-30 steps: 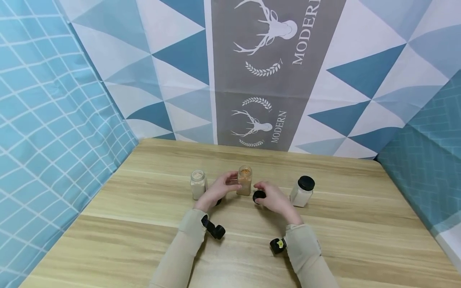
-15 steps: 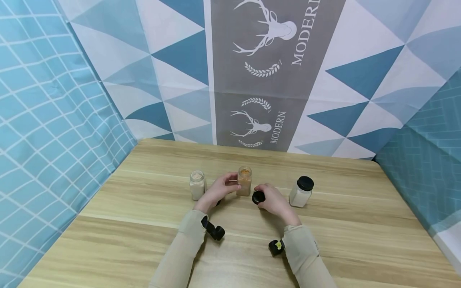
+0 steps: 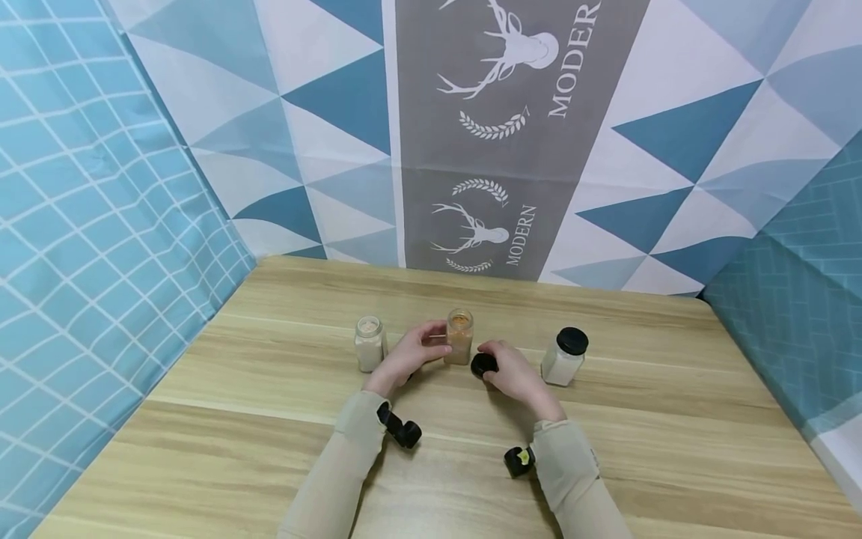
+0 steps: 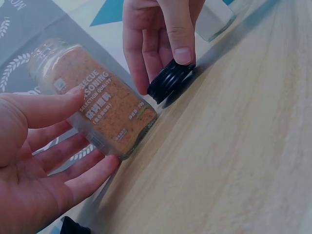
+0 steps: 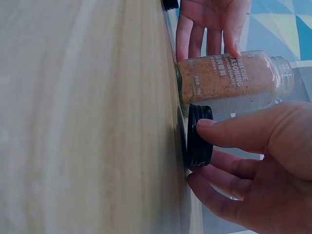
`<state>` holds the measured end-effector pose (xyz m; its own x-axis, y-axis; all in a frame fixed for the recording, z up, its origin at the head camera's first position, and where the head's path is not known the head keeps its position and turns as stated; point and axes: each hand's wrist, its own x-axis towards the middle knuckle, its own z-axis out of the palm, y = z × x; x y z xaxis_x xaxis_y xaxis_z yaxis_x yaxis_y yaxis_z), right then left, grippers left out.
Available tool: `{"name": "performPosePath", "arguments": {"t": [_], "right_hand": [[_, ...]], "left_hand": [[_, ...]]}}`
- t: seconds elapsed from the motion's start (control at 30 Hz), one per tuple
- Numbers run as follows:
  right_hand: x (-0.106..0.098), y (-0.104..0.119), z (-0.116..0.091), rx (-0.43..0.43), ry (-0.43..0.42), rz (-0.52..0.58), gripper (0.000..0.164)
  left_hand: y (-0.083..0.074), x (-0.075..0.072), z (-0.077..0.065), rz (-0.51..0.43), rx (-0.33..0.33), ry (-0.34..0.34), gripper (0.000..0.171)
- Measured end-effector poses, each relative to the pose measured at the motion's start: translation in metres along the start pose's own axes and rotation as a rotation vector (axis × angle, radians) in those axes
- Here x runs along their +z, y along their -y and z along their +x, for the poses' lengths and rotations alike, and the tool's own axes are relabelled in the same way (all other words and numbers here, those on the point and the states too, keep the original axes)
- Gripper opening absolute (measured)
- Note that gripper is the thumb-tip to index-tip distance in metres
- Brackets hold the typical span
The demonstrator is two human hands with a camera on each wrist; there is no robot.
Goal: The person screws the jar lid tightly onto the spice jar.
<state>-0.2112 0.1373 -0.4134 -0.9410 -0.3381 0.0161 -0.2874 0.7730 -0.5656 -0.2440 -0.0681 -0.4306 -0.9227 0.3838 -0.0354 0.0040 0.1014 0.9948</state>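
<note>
My left hand (image 3: pixel 411 352) holds an uncapped glass jar of orange-brown barbecue seasoning (image 4: pixel 107 97), thumb on the label and fingers around the other side. The jar stands upright on the table. Just right of it, my right hand (image 3: pixel 515 372) pinches a black screw lid (image 5: pixel 200 136) between thumb and fingers. The lid is low over the tabletop, its rim close to the wood; whether it touches, I cannot tell. To the left stands an uncapped jar of pale powder (image 3: pixel 370 350), beside my left wrist. A jar of white contents with a black lid on (image 3: pixel 564 359) stands right of my right hand.
Another small black object (image 4: pixel 74 226), perhaps a lid, lies by my left hand, mostly hidden under it in the head view. The wooden table (image 3: pixel 222 419) meets a patterned cloth wall (image 3: pixel 471 150) at the back. Black cameras (image 3: pixel 407 434) are strapped to both wrists.
The black lid has tilted in my right hand and lies flatter than half a second ago. My left hand and the jars look the same, apart from a slight camera shift.
</note>
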Motion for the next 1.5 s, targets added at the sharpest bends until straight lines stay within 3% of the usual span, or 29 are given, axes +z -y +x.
{"name": "performPosePath", "arguments": {"t": [0.27, 0.57, 0.8, 1.03, 1.2, 1.4, 1.5], "right_hand": [[-0.002, 0.002, 0.001, 0.013, 0.005, -0.021, 0.037], [-0.004, 0.001, 0.000, 0.004, 0.001, 0.026, 0.038], [-0.005, 0.003, -0.001, 0.041, 0.005, 0.083, 0.041], [-0.008, 0.001, 0.000, 0.054, -0.015, 0.086, 0.040], [-0.008, 0.001, 0.000, 0.059, -0.024, 0.076, 0.040], [-0.009, 0.002, -0.001, 0.075, -0.046, 0.121, 0.041], [-0.010, 0.004, -0.002, 0.077, -0.067, 0.155, 0.041]], "left_hand": [[0.000, -0.002, 0.001, 0.011, 0.003, 0.009, 0.055], [0.000, 0.000, 0.001, 0.048, -0.005, 0.000, 0.056], [0.001, 0.000, 0.000, 0.019, -0.017, 0.009, 0.058], [-0.026, 0.001, -0.013, 0.027, -0.033, 0.040, 0.056], [-0.030, 0.002, -0.016, 0.017, -0.027, 0.038, 0.056], [-0.028, 0.003, -0.015, 0.016, -0.034, 0.045, 0.057], [-0.020, 0.002, -0.010, 0.017, -0.034, 0.036, 0.057]]}}
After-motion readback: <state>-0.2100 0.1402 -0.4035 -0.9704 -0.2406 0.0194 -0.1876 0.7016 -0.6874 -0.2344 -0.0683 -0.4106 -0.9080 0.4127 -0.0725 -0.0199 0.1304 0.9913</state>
